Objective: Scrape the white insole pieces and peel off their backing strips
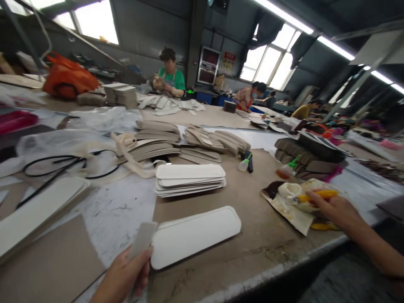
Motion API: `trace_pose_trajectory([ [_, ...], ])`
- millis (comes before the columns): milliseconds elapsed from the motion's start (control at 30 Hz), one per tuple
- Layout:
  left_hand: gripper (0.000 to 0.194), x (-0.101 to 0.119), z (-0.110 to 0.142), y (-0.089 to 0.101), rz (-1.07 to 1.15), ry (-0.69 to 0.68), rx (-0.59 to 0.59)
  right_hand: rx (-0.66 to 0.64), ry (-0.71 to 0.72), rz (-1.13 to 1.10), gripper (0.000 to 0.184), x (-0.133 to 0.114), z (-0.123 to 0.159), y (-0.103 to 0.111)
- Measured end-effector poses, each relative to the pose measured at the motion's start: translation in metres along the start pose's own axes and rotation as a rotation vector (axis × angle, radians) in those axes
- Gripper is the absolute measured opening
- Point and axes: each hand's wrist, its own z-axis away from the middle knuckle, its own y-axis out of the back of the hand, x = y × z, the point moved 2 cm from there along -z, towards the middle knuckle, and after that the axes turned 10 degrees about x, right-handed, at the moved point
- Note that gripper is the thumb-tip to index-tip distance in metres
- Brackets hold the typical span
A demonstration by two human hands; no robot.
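Note:
My left hand (126, 273) is closed round a thin grey strip (143, 237), held upright at the near edge of the table. Just right of it lies a long white rounded panel (195, 235) flat on brown board. My right hand (334, 208) reaches out to the right and grips a yellow-handled brush (318, 195) over a glue-smeared pot (292, 191) that sits on a stained paper sheet (292, 214). A stack of the same white panels (189, 179) rests behind the single panel.
Piles of grey and tan cut pieces (158, 141) fill the table's middle, with two small green-capped bottles (244, 163) beside them. White boards (38, 214) lie at the left, near black cord (63, 166). An orange bag (67, 78) sits far left. Other people work at the back.

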Motion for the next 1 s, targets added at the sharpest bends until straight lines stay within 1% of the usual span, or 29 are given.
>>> trace_pose_trajectory([
  [33, 0.038, 0.001, 0.001, 0.001, 0.038, 0.019, -0.005, -0.007, -0.026, -0.038, 0.029, -0.006, 0.011, -0.003],
  [67, 0.036, 0.004, 0.002, 0.001, 0.074, 0.034, -0.014, -0.022, -0.051, -0.136, 0.028, -0.016, 0.026, -0.007],
  [100, 0.034, 0.006, 0.002, 0.000, 0.104, 0.049, -0.031, 0.008, -0.128, -0.385, 0.029, -0.029, 0.044, -0.012],
  [133, 0.034, 0.008, 0.002, 0.000, 0.124, 0.063, -0.042, -0.064, -0.194, -0.607, 0.032, -0.045, 0.064, -0.020],
  [167, 0.033, 0.010, 0.002, -0.001, 0.138, 0.072, -0.059, -0.142, -0.230, -0.742, 0.035, -0.064, 0.086, -0.030],
  [233, 0.033, 0.010, 0.002, -0.001, 0.153, 0.084, -0.093, -0.311, -0.221, -0.873, 0.037, -0.104, 0.127, -0.050],
  [267, 0.033, 0.009, 0.001, 0.000, 0.161, 0.087, -0.110, -0.420, -0.196, -0.901, 0.036, -0.124, 0.146, -0.061],
  [300, 0.032, 0.008, 0.001, 0.001, 0.171, 0.089, -0.126, -0.497, -0.164, -0.939, 0.036, -0.142, 0.162, -0.071],
  [333, 0.031, 0.008, 0.000, 0.002, 0.181, 0.090, -0.140, -0.564, -0.138, -0.971, 0.036, -0.157, 0.175, -0.080],
  [400, 0.029, 0.007, -0.001, 0.003, 0.201, 0.090, -0.164, -0.629, -0.115, -0.999, 0.037, -0.179, 0.193, -0.097],
  [467, 0.028, 0.007, -0.001, 0.004, 0.219, 0.095, -0.180, -0.659, -0.099, -0.992, 0.038, -0.190, 0.202, -0.108],
  [533, 0.028, 0.007, -0.002, 0.004, 0.236, 0.103, -0.190, -0.673, -0.072, -0.960, 0.039, -0.194, 0.204, -0.114],
  [600, 0.029, 0.005, -0.003, 0.005, 0.250, 0.111, -0.196, -0.663, -0.047, -0.919, 0.039, -0.194, 0.203, -0.114],
  [700, 0.030, 0.002, -0.004, 0.005, 0.264, 0.116, -0.202, -0.615, -0.022, -0.878, 0.039, -0.195, 0.200, -0.107],
  [800, 0.032, 0.002, -0.005, 0.005, 0.263, 0.114, -0.211, -0.609, 0.005, -0.863, 0.038, -0.202, 0.204, -0.103],
  [900, 0.031, 0.004, -0.004, 0.005, 0.254, 0.104, -0.222, -0.632, 0.012, -0.864, 0.037, -0.209, 0.211, -0.106],
  [1000, 0.031, 0.005, -0.003, 0.006, 0.243, 0.098, -0.213, -0.623, 0.018, -0.836, 0.037, -0.208, 0.213, -0.110],
])
